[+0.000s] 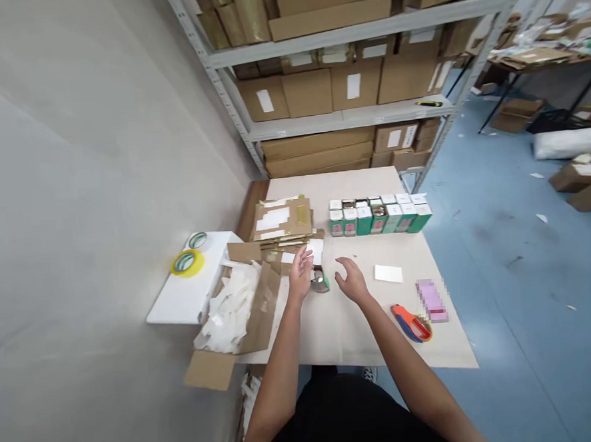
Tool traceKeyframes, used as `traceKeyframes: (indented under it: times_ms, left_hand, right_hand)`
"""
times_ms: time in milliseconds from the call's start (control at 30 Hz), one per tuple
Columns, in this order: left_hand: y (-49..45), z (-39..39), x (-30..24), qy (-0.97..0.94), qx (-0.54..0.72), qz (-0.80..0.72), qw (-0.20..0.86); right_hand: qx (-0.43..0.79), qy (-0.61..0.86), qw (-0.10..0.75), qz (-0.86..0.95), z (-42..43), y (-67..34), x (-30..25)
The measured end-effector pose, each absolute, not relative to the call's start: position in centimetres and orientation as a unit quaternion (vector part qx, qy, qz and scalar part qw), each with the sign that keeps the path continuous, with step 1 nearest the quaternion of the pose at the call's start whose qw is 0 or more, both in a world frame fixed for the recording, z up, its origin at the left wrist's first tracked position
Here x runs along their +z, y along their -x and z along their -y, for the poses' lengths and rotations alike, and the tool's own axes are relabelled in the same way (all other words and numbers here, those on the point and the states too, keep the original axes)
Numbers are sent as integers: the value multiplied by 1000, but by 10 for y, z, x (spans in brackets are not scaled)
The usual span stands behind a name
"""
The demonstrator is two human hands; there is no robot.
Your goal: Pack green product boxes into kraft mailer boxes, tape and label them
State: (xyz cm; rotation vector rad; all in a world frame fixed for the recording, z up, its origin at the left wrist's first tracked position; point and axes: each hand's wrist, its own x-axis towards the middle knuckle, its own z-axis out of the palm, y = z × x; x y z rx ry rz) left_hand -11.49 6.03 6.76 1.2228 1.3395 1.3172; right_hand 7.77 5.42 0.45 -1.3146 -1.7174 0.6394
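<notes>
My left hand [300, 274] is raised at the left side of a small green box [321, 284], its fingers apart. The box stands on the table with its top open, and something shiny and brownish shows inside; my left hand hides part of it. Right of the box, my right hand [352, 283] hovers with thumb and fingers apart and nothing between them. A white card or small flat box [387, 273] lies to its right. Two rows of green-and-white boxes [378, 220] stand farther back, a few with open tops.
Flattened cardboard [281, 220] is stacked at the back left of the table [347, 331]. A carton of white paper pieces [238, 308] stands at left, near tape rolls [186, 262]. Orange-and-blue scissors [412, 323] and a blurred pink item [432, 301] lie at right. Shelving [349, 117] rises behind.
</notes>
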Motion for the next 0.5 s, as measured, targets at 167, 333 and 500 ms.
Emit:
traceKeyframes:
  times_ms: [167, 333, 500]
  left_hand:
    - [222, -102, 66, -471, 554, -565, 389]
    - [314, -168, 47, -408, 583, -592, 378]
    - [349, -228, -1, -304, 561, -609, 471]
  right_hand:
    - [254, 517, 408, 709, -106, -5, 19]
    - [248, 533, 363, 723, -166, 59, 20]
    - [233, 584, 295, 719, -216, 121, 3]
